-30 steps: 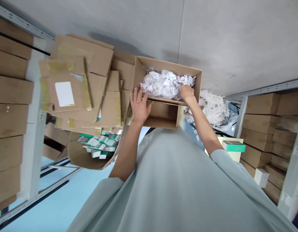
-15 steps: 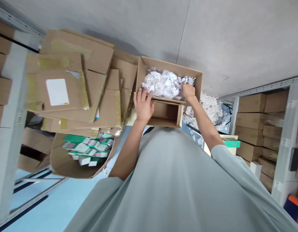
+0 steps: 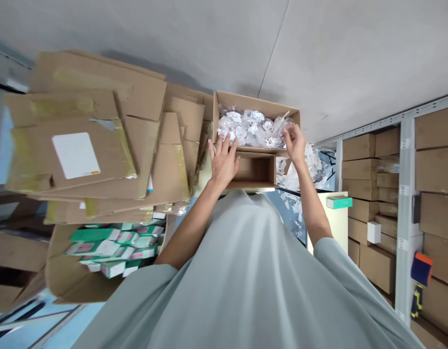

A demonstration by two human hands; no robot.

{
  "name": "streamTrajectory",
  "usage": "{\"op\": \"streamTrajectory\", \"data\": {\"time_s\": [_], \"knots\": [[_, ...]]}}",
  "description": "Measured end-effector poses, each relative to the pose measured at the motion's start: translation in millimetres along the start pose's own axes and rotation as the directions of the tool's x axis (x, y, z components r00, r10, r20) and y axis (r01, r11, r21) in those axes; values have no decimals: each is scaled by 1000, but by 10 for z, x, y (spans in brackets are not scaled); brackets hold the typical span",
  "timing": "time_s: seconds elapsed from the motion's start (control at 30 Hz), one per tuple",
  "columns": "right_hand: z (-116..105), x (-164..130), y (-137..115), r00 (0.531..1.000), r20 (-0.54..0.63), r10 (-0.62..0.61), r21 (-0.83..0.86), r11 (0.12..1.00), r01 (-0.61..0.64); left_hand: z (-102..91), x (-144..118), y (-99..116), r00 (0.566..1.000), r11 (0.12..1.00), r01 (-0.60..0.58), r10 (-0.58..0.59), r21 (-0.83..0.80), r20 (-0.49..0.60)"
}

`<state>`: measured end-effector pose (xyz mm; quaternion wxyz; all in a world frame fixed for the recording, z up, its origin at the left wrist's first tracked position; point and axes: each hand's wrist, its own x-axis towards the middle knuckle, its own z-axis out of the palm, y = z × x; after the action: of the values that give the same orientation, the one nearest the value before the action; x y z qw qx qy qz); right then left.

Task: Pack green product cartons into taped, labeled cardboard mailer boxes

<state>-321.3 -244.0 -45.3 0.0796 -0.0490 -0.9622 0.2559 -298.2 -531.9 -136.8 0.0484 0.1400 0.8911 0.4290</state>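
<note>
A long cardboard box (image 3: 258,102) stands before me, filled with crumpled white packing paper (image 3: 251,128) and some clear plastic film (image 3: 229,110). My left hand (image 3: 224,162) lies over its near left edge, fingers spread, fingertips at the paper. At the right end, my right hand (image 3: 295,143) has its thumb and fingers curled together on a piece of the packing paper, beside a wisp standing up there. Nearer my body sits a smaller open cardboard box (image 3: 254,169) with a bare inside.
Flattened cardboard (image 3: 144,160) is piled to the left, above a large carton (image 3: 64,271) of green and white small boxes (image 3: 115,247). White paper scraps (image 3: 311,165) heap at right. A green box (image 3: 339,202) lies near my right forearm. Shelves (image 3: 407,169) hold brown cartons (image 3: 376,266).
My right hand has lifted out of the packing paper and turned, its fingers now pointing up at the right end. My left hand stays on the near edge. The view has shifted.
</note>
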Motion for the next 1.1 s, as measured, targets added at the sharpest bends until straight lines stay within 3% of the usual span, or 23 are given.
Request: {"op": "streamTrajectory", "data": {"time_s": [0.17,0.37,0.47,0.57,0.67,0.77,0.93,1.1], "knots": [[205,-64,-96,981,-142,129,158,982,-107,-51,20,-1,999,999,-36,36,17,31],[251,19,-223,953,-274,129,363,932,-22,-159,63,63,997,998,-18,14,63,73],[188,64,-327,945,-313,94,337,941,18,-185,134,221,999,999,-40,40,6,34],[135,110,-424,949,-304,77,285,959,13,-119,283,514,991,988,-137,137,-72,0],[115,147,-464,965,-252,75,221,975,-19,33,502,804,983,980,-175,179,-97,39],[79,167,-425,976,-214,45,118,993,-20,177,703,922,986,985,-139,147,-100,81],[-120,165,-296,967,-255,-27,63,997,45,209,840,758,997,988,-75,79,-135,23],[-499,96,-311,953,-285,-97,76,989,124,157,929,446,998,993,49,-53,-104,-37]]}}
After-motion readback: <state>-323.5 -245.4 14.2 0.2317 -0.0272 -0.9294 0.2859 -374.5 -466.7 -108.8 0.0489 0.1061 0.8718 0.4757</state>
